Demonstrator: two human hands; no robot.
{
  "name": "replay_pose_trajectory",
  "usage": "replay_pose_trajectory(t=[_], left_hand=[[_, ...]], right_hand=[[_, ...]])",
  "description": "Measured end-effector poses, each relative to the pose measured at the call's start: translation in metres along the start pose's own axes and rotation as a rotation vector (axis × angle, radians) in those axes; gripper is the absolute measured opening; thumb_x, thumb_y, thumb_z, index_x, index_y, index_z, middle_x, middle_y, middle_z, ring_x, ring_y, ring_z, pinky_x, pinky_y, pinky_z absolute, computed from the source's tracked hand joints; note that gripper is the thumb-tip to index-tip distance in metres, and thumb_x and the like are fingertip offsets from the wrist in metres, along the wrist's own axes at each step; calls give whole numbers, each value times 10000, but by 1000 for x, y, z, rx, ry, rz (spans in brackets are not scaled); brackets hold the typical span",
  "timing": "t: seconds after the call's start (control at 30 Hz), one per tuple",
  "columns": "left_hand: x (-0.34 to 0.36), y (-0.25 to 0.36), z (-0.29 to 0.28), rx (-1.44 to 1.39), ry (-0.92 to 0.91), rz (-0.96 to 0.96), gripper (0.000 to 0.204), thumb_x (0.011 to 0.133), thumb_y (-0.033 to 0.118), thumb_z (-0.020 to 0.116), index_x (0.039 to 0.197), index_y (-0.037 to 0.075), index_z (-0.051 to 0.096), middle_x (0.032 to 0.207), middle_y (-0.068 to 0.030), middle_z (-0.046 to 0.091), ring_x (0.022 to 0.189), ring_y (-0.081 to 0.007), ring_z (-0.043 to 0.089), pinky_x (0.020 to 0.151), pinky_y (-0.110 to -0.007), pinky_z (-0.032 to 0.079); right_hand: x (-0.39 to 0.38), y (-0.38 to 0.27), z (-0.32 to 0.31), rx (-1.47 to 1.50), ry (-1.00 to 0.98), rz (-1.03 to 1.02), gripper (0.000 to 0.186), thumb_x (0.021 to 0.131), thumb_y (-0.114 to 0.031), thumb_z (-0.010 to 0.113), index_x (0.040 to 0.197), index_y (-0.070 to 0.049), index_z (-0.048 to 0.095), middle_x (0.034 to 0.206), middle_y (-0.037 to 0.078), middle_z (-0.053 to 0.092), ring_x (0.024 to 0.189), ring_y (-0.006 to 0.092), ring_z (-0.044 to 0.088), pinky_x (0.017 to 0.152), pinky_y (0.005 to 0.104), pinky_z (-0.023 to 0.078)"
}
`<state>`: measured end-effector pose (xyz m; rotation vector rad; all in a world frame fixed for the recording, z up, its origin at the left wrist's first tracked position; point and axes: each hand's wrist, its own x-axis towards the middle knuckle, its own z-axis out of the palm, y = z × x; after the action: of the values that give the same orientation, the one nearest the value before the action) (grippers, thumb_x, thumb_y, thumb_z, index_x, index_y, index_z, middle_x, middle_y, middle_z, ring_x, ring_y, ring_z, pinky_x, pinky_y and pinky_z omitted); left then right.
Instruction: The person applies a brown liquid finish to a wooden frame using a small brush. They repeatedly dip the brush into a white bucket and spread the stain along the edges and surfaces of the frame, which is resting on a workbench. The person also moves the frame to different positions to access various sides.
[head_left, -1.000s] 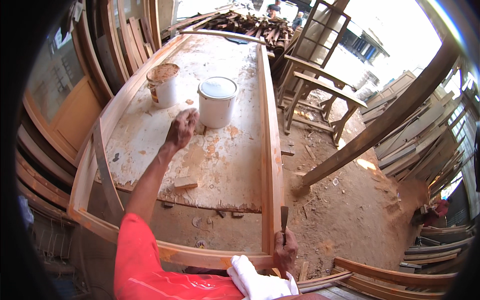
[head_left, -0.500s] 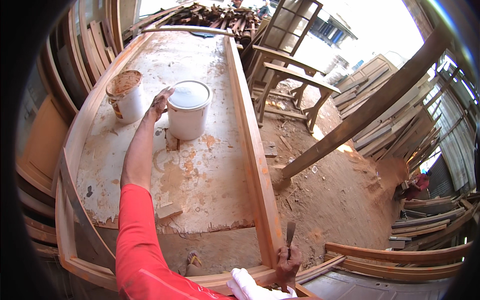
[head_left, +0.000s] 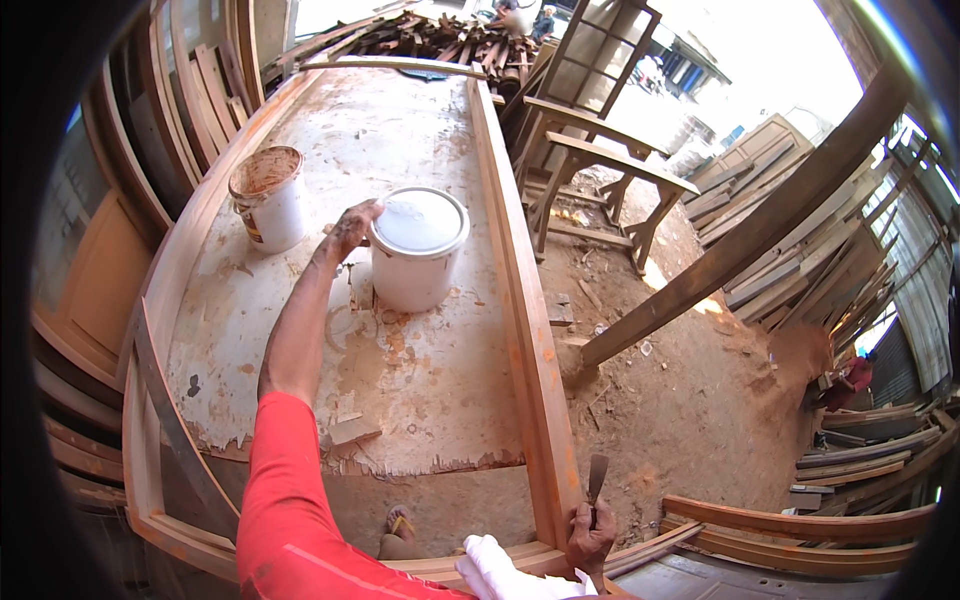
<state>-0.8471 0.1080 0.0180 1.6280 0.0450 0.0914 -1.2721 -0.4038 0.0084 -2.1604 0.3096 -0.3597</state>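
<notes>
My left hand (head_left: 355, 228) grips the left edge of a white bucket (head_left: 412, 278) at its rim. A pale lid or pale contents fill the bucket's round top; I cannot tell which. Whether its base touches the board (head_left: 440, 400) is unclear. At the lower right, my right hand (head_left: 592, 540) is closed round a putty knife (head_left: 597, 476), its blade pointing up, beside the corner of the wooden frame (head_left: 535, 400). A second, open white bucket (head_left: 275, 215), stained reddish brown inside, stands on the board farther left.
A small wood block (head_left: 355, 430) lies on the board near its ragged front edge. Right of the frame stand a wooden trestle (head_left: 600, 150) and a slanting post (head_left: 740, 245). Doors and planks lean at the left. A person (head_left: 850, 380) is at the far right.
My left hand has brought the white bucket nearer and to the right, away from the open bucket. The right hand still holds the putty knife. The whole view has shifted slightly.
</notes>
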Motion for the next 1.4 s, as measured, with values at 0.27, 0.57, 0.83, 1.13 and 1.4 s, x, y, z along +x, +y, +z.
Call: replay_pose_trajectory(t=[0.27,0.57,0.83,1.13,1.4], left_hand=[[-54,5,67,195,-205,278,550,1078,366,431,1240,-122,627,1118,-189,728,1084,-218,650,933,-323,541],[-110,19,109,313,-104,288,572,1123,400,443,1459,-50,552,1409,-235,645,1318,-329,600,1145,-359,437],[-183,63,134,988,-247,670,1037,754,798,748,1518,120,571,1627,-261,396,1560,-453,260,1258,-616,229],[-212,41,151,748,-158,875,392,826,387,884,954,116,631,1102,-81,621,1195,-301,578,1093,-523,442],[-185,86,157,611,-328,732,389,762,245,948,865,79,612,1005,-105,635,1144,-336,561,1051,-474,456]], right_hand=[[0,-10,1,-3,5,-16,211,1035,-145,587,866,-25,627,655,45,616,596,157,606,570,332,462],[3,13,2,-82,19,-100,174,1028,-141,574,920,-16,629,677,91,605,616,249,602,598,380,467],[6,-2,-1,-66,1,-104,159,1004,-121,575,916,3,622,720,161,626,675,355,641,645,448,488],[2,-10,-1,-27,-19,-131,183,1021,-146,587,1036,16,671,723,110,631,631,228,623,606,387,490],[2,9,1,161,4,61,190,1052,-130,565,1101,26,662,712,52,592,613,138,571,569,328,467]])
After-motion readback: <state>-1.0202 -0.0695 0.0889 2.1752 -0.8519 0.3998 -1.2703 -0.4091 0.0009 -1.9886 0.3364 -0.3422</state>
